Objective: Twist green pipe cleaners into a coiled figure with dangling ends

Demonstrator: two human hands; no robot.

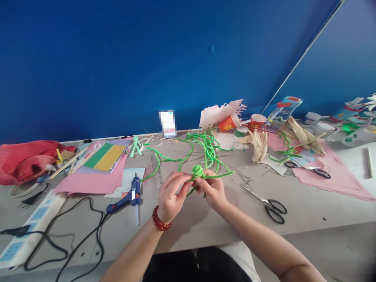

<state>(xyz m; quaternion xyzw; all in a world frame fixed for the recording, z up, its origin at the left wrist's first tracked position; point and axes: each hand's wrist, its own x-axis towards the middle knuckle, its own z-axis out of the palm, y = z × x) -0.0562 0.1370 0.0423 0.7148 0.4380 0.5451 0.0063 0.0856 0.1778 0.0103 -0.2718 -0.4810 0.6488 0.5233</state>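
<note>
Between my two hands is a green pipe-cleaner figure with a round coiled top and thin stems sticking out to the right and below. My left hand, with a red beaded bracelet at the wrist, pinches its left side between thumb and fingertips. On the other side my right hand grips the figure just under the coil, its fingers curled and partly hidden behind it. Just beyond the hands lies a tangled heap of green pipe cleaners, some lighter in shade. A small pale green pipe-cleaner figure stands farther left.
A blue glue gun lies left of my hands, its cord running toward a white power strip. Black-handled scissors rest at right, with another pair behind. Paper cups, dried husks and pink sheets surround the work area.
</note>
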